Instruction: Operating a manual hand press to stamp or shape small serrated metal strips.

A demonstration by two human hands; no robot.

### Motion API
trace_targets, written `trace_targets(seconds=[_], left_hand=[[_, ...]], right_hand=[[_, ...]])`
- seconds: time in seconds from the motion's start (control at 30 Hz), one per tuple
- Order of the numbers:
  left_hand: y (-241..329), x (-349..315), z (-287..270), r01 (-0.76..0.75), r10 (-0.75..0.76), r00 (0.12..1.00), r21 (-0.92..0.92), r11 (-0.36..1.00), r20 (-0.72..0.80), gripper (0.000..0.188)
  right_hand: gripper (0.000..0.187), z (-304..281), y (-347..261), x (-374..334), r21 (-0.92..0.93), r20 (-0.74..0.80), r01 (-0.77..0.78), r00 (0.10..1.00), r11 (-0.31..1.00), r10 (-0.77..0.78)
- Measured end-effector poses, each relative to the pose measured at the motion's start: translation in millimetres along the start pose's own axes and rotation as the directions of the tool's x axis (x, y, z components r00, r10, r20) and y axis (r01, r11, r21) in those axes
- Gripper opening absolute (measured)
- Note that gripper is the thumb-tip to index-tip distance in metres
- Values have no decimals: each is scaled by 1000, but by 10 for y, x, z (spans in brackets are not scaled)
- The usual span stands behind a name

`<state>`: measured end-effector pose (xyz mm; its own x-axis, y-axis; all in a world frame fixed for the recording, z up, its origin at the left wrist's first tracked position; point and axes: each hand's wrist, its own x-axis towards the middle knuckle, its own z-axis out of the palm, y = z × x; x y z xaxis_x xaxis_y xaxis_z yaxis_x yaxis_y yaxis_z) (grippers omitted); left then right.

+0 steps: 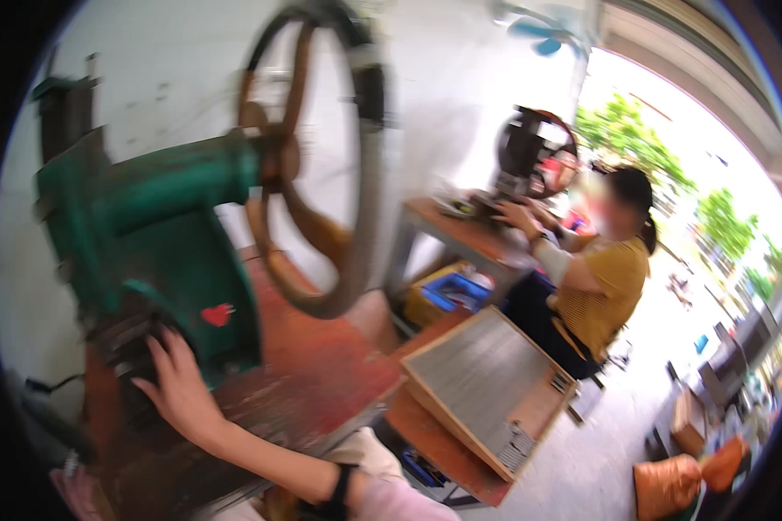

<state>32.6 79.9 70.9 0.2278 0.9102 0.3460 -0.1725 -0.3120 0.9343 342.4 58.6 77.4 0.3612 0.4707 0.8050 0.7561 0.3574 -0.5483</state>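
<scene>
A green press (148, 234) with a large spoked handwheel (369, 174) stands on a worn reddish-brown bench (313, 382). My right hand (182, 386) reaches to the dark tooling (126, 334) at the foot of the press. Its thumb and fingers are stretched apart, and no object shows in them; the fingertips are at the tooling's edge and slightly blurred. A black band (334, 495) circles my right forearm. My left hand is out of sight.
A wooden-framed tray (487, 382) with rows of small grey pieces rests on a lower stand to the right. Beyond it a person (599, 269) in yellow sits at another press (526, 152). A blue crate (452, 291) and orange sacks (665, 486) are on the right.
</scene>
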Motion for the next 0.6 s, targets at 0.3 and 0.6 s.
trace_targets(seconds=[0.3, 0.6], left_hand=[[-432, -1372, 711, 463, -536, 842, -600, 652, 67, 12], [-249, -1573, 785, 416, -409, 893, -682, 601, 185, 16]], right_hand=[[47, -525, -696, -1575, 269, 861, -807, 446, 526, 244], [20, -553, -702, -1605, 327, 825, -870, 453, 370, 339]])
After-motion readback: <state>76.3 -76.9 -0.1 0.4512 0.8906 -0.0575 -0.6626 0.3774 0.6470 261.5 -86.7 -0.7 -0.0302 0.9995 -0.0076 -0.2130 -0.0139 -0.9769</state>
